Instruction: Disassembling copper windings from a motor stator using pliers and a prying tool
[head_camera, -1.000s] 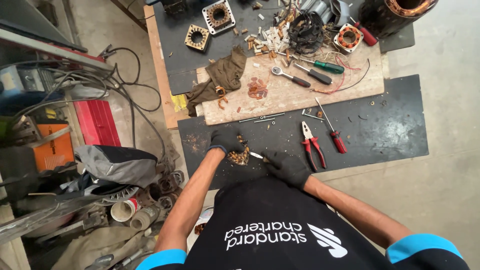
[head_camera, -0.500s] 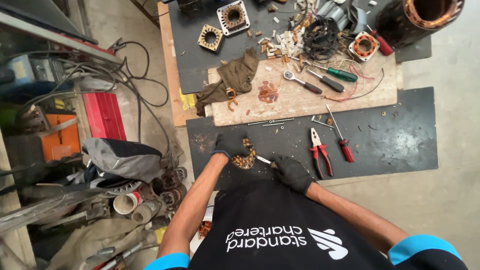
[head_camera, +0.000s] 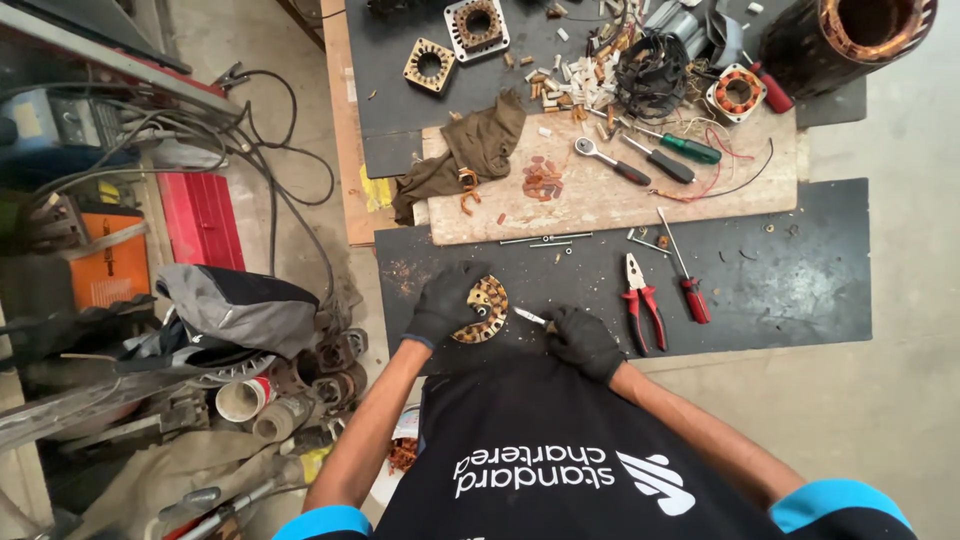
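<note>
My left hand (head_camera: 445, 298), in a black glove, grips a round motor stator (head_camera: 485, 310) with copper windings on the black mat (head_camera: 780, 290). In my gloved right hand (head_camera: 583, 340) is a small metal tool (head_camera: 530, 317), and its tip points at the stator's right edge. Red-handled pliers (head_camera: 640, 300) and a red-handled screwdriver (head_camera: 685, 270) lie just right of my right hand.
On the wooden board (head_camera: 600, 200) lie a brown rag (head_camera: 470, 150), a ratchet (head_camera: 610, 162), a green screwdriver (head_camera: 680, 145) and copper bits. Square stator cores (head_camera: 430, 62), a wire tangle (head_camera: 650, 70) and a large wound stator (head_camera: 850, 35) sit farther back. Cables, a red box (head_camera: 200, 215) and clutter fill the left.
The view has shifted a little, so the workbench sits lower and to the right in frame. Both hands stay on the stator and the tool.
</note>
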